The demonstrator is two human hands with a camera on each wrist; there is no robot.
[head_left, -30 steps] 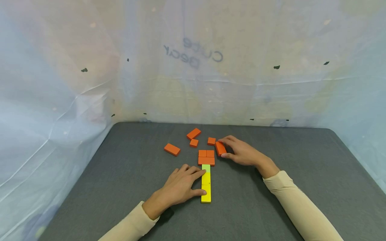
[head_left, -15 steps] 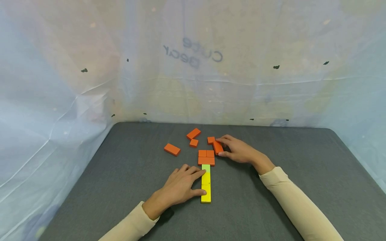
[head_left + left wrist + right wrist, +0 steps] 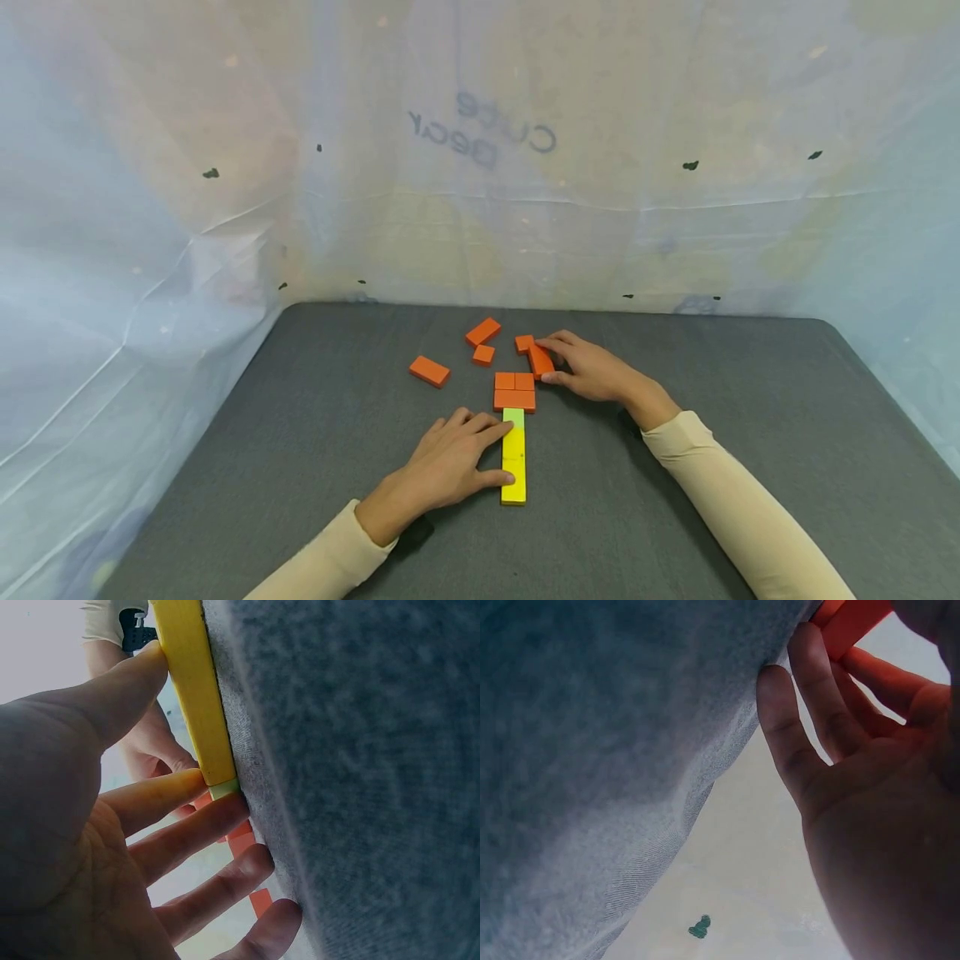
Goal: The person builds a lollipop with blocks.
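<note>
In the head view the right hand [image 3: 600, 372] pinches an orange block [image 3: 540, 362] between thumb and fingers. That block touches a small orange block [image 3: 523, 343] at its far left corner. The left hand [image 3: 447, 463] rests beside a yellow strip of blocks [image 3: 513, 467], thumb and index fingertip on its left side. A pale green block [image 3: 513, 418] tops the strip, against a long orange block [image 3: 514, 401] with two small ones behind it. The left wrist view shows the fingers spread along the yellow block [image 3: 196, 697]; in the right wrist view, fingers meet a red-orange block [image 3: 851, 626].
Left of the right hand lie a tilted orange block [image 3: 483, 332] and a small orange one [image 3: 483, 355]. Another orange block [image 3: 430, 372] lies farther left on the dark grey table [image 3: 675, 500]. A pale, lettered sheet [image 3: 570, 233] hangs behind the table.
The right hand has moved left and slightly away with its orange block, which now touches the small orange block; that one has shifted slightly away too. The left hand has stayed put.
</note>
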